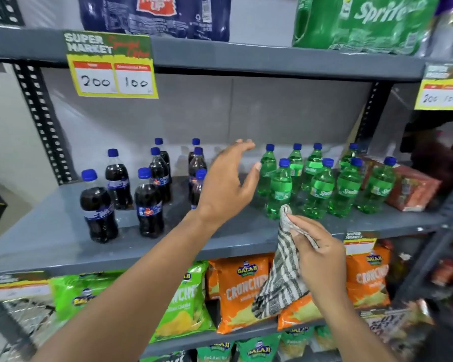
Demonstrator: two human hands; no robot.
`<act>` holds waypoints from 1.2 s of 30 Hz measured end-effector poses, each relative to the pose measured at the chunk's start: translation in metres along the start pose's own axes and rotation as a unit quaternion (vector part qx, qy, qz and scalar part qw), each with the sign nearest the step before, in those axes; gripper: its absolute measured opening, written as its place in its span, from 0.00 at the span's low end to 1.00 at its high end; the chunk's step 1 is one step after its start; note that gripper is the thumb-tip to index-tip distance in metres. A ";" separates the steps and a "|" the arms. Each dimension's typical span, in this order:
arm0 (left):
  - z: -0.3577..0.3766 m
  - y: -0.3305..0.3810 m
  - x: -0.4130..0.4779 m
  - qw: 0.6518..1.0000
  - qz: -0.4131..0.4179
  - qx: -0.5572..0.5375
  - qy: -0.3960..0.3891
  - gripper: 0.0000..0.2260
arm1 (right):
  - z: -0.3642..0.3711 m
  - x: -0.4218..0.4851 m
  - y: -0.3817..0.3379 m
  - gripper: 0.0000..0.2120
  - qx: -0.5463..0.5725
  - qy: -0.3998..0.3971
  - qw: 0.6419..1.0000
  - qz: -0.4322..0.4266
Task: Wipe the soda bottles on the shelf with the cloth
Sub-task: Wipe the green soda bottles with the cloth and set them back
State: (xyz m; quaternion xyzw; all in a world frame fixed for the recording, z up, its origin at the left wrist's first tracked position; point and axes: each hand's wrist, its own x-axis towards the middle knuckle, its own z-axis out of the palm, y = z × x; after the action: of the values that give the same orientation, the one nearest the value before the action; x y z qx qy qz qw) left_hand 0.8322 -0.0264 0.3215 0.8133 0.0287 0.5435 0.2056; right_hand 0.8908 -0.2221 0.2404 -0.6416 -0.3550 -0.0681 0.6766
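Several dark cola bottles (149,205) with blue caps stand on the left half of the grey shelf (50,231). Several green Sprite bottles (319,192) stand on the right half. My left hand (228,184) hovers with fingers spread in the gap between the two groups, just left of the nearest green bottle (279,190), touching nothing. My right hand (317,246) is lower, at the shelf's front edge, and grips a grey-and-white striped cloth (280,278) that hangs down in front of the snack bags.
A red-orange wrapped pack (413,189) lies at the shelf's right end. Shrink-wrapped soda packs (361,22) fill the shelf above, price signs (110,66) hang from its edge. Orange snack bags (243,288) and green ones (183,301) fill the shelf below.
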 end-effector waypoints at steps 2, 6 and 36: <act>0.020 0.007 0.008 0.997 -0.050 -0.023 -0.057 0.19 | -0.005 0.005 0.002 0.23 -0.011 0.007 1.000 -0.001; 0.063 0.002 0.022 0.955 -0.221 -0.109 -0.167 0.24 | -0.018 0.023 0.005 0.21 -0.037 0.009 0.999 0.004; 0.077 0.001 0.048 0.809 -0.352 -0.469 -0.042 0.18 | -0.010 0.123 -0.008 0.21 -0.261 -0.116 0.853 -0.436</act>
State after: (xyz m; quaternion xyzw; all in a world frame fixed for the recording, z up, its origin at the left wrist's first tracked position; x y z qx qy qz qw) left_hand 0.9204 -0.0375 0.3387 0.5742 0.0458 0.3470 0.7401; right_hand 0.9813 -0.1879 0.3179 -0.5773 -0.6431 -0.3718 0.3389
